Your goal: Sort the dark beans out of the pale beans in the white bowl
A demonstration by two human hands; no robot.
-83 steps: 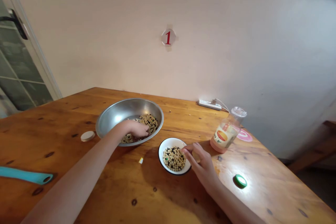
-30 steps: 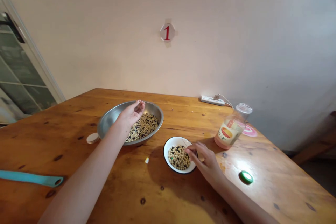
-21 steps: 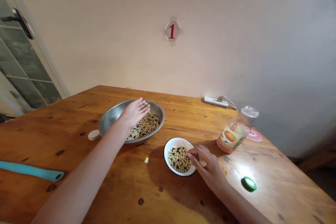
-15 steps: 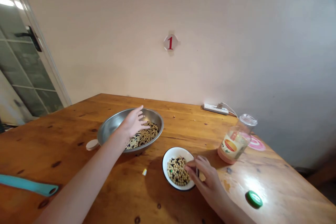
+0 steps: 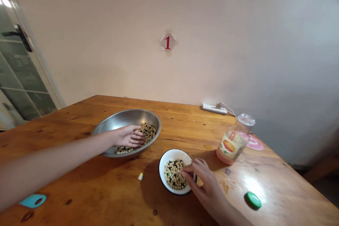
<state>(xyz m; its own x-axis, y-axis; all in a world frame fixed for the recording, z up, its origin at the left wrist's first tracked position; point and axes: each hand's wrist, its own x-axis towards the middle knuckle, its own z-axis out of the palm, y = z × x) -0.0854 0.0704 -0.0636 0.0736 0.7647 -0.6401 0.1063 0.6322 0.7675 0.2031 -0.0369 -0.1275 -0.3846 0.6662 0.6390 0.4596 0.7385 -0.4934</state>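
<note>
Glass-paned door stands at the far left, beyond a wooden table. Clock directions here start from the small bowl. At nine o'clock, near the table's front edge, lies the end of a teal handle with a hanging hole. At ten o'clock sits a wide steel bowl holding mixed pale and black beans. The left hand reaches in from the left, palm down, fingers lightly curled and lying on the beans; whether it has hold of any cannot be told. A tiny yellow chip lies at nine o'clock, close by. The small white bowl, dark-rimmed, holds more of the beans. The right hand sits at its right rim, fingers bent and nearly closed, fingertips over the beans; anything pinched there is hidden. A power strip lies at one o'clock, a labelled jar at two, a pink round sticker just beyond it, and a green bottle cap at four.
</note>
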